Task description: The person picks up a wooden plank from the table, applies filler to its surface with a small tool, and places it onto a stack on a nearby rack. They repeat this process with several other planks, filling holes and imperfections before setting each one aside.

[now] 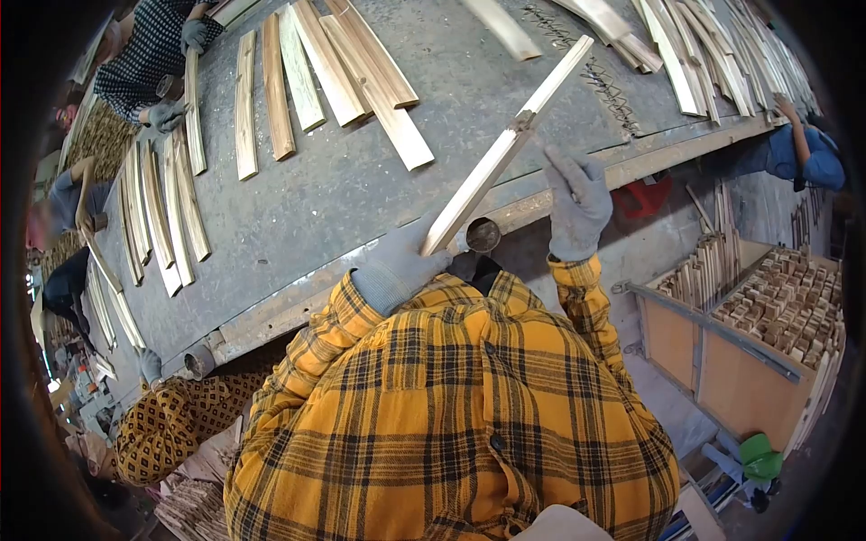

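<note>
The left hand in a grey glove (403, 270) is closed round the lower end of a long pale wooden strip with a dark knot (483, 176), slanting over the near edge of the grey, scuffed worktable (298, 212). The right hand in a grey glove (578, 200), partly open, is just beside the strip; contact is unclear. Loose wooden slats (338, 77) lie across the worktable; right of it stands a plywood crate of stacked wood pieces (722, 347).

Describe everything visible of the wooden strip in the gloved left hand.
The strip is long, narrow, straight-edged and pale, apparently bare wood, with a dark, rough patch partway along. It slants up and rightward across the view, its near end gripped by the gloved left hand, its far end over the grey tabletop. The right hand is close beside it; whether its fingertips touch is unclear.
</note>
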`<state>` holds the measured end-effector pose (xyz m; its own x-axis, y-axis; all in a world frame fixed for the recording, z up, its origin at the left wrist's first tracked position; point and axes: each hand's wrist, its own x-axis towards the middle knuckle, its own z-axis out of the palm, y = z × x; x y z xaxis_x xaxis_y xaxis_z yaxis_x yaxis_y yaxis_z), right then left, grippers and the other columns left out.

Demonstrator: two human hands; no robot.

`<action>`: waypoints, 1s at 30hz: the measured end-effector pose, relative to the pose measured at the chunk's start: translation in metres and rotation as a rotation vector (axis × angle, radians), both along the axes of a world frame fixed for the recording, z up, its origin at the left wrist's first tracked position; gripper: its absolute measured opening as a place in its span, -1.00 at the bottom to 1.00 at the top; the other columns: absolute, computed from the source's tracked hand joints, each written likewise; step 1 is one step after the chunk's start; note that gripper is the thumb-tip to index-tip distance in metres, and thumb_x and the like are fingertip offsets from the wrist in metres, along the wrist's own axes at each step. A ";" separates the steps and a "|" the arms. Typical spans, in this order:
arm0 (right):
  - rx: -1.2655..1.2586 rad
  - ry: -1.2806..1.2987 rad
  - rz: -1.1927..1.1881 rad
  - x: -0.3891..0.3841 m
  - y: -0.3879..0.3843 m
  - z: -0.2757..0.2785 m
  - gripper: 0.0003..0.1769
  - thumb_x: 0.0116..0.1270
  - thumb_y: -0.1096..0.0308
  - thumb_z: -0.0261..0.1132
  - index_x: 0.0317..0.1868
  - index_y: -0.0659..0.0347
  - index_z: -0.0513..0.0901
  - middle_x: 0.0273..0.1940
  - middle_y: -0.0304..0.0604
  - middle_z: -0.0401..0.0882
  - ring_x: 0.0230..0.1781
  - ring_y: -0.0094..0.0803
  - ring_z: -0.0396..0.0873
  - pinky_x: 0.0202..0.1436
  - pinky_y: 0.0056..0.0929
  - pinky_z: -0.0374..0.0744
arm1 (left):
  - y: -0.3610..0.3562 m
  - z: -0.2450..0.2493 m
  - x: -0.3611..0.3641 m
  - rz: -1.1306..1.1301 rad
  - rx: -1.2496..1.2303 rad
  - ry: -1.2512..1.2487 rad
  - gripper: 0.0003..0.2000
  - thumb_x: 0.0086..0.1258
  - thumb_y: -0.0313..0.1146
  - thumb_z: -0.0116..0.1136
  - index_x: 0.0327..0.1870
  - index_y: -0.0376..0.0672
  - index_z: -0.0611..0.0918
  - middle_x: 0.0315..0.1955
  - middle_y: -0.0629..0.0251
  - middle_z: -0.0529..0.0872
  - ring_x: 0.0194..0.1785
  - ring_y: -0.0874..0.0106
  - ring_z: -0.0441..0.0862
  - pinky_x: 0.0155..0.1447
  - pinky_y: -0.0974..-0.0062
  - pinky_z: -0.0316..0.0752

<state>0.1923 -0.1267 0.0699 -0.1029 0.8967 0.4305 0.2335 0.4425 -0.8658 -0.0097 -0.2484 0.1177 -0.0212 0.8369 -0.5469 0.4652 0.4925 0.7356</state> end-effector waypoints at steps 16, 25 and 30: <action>0.396 -0.634 -0.093 0.017 0.005 0.026 -0.73 0.02 0.52 0.34 -0.24 0.00 0.70 -0.26 -0.36 0.57 -0.27 -0.35 0.50 -0.23 -0.43 0.52 | 0.002 0.005 0.003 -0.095 0.159 0.499 -0.46 0.23 -0.38 0.11 0.28 0.10 0.33 -0.12 0.10 0.55 -0.13 0.05 0.58 -0.05 0.20 0.48; 0.232 -0.345 -0.211 0.024 0.020 0.010 -0.76 0.04 0.49 0.38 -0.22 0.06 0.71 -0.28 -0.32 0.57 -0.32 -0.35 0.50 -0.23 -0.50 0.49 | -0.011 0.003 -0.003 -0.165 0.196 0.389 -0.42 0.24 -0.36 0.08 0.34 0.07 0.26 -0.07 0.07 0.57 -0.06 0.06 0.58 0.01 0.20 0.48; 0.260 -0.329 -0.206 0.032 0.008 0.015 -0.73 0.05 0.54 0.39 -0.19 0.08 0.71 -0.30 -0.27 0.58 -0.32 -0.36 0.52 -0.28 -0.51 0.48 | -0.007 0.005 0.006 -0.122 0.171 0.236 -0.39 0.15 -0.34 0.18 0.31 0.05 0.32 -0.14 -0.08 0.64 -0.03 -0.01 0.58 0.07 0.22 0.45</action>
<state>0.2245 -0.1184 0.0852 -0.1025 0.7794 0.6180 0.5831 0.5504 -0.5975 -0.0034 -0.2555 0.1229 -0.0246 0.9205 -0.3900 0.6812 0.3010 0.6674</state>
